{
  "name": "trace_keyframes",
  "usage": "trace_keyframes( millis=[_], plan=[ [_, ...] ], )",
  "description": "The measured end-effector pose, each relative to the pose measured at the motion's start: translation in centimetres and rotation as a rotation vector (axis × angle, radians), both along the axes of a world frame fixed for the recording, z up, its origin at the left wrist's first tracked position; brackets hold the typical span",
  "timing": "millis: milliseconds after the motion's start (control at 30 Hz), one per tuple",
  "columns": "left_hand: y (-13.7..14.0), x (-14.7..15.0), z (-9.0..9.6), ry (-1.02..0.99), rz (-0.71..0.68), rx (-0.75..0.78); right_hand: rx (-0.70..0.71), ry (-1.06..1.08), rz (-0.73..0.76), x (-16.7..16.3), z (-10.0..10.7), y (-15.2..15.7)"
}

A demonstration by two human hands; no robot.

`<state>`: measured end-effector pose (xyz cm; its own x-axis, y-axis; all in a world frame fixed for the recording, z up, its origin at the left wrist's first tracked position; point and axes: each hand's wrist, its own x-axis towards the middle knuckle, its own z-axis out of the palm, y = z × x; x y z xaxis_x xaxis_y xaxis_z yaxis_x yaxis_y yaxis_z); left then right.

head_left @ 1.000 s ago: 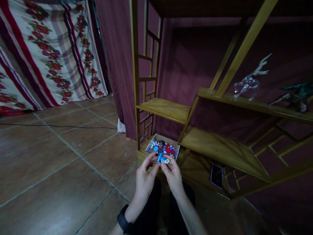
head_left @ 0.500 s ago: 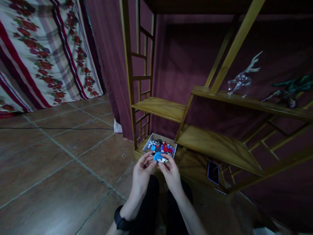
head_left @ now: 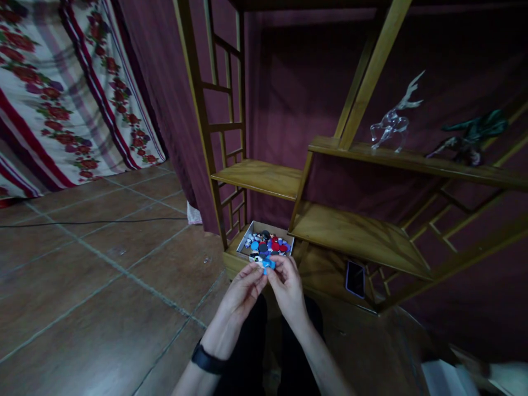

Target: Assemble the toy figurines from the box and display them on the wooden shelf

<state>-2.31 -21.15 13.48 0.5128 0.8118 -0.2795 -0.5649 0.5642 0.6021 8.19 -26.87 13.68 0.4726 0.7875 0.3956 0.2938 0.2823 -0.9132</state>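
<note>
Between my fingertips is a small blue and white figurine (head_left: 268,264), its finer details too small to make out. My left hand (head_left: 244,291) pinches its white side, while my right hand (head_left: 287,283) grips the blue part. Just beyond my hands a shallow box (head_left: 242,247) rests on the lowest shelf, holding several small figures (head_left: 264,242) in blue, red, black, white and purple. My fingers hide part of the box's near edge. A dark watch band (head_left: 207,360) circles my left wrist.
A wooden display shelf (head_left: 330,228) rises in front. It carries a clear glass deer (head_left: 391,127), a dark green ornament (head_left: 474,135) and, low down, a phone (head_left: 355,279). A black cable (head_left: 103,221) crosses the tiled floor (head_left: 82,286) at left. White boxes (head_left: 447,379) lie at lower right.
The figurine has been turned between my hands: its blue part, on the left before, now points right, and its white part lies left. The camera view has shifted slightly.
</note>
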Motion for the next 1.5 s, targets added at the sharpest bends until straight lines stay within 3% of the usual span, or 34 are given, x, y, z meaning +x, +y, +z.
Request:
trace_keyframes(
  millis=[167, 300, 567, 833, 1500],
  plan=[
    [0.0, 0.1, 0.0, 0.010, -0.021, 0.030, 0.019, -0.038, 0.007, 0.0, 1.2, -0.9],
    [-0.2, 0.3, 0.3, 0.026, 0.009, 0.051, 0.023, -0.010, 0.005, 0.4, 0.8, -0.9],
    [-0.5, 0.6, 0.5, 0.088, 0.019, 0.119, -0.017, 0.383, 0.146, 1.2, -0.4, -0.3],
    [-1.2, 1.2, 1.4, 0.128, 0.047, 0.229, -0.025, 0.561, 0.168, 1.5, -0.1, -0.8],
    [-1.3, 3.5, 0.6, 0.333, 0.046, 0.417, -0.039, 0.386, 0.104, 3.6, -1.3, -1.1]
  ],
)
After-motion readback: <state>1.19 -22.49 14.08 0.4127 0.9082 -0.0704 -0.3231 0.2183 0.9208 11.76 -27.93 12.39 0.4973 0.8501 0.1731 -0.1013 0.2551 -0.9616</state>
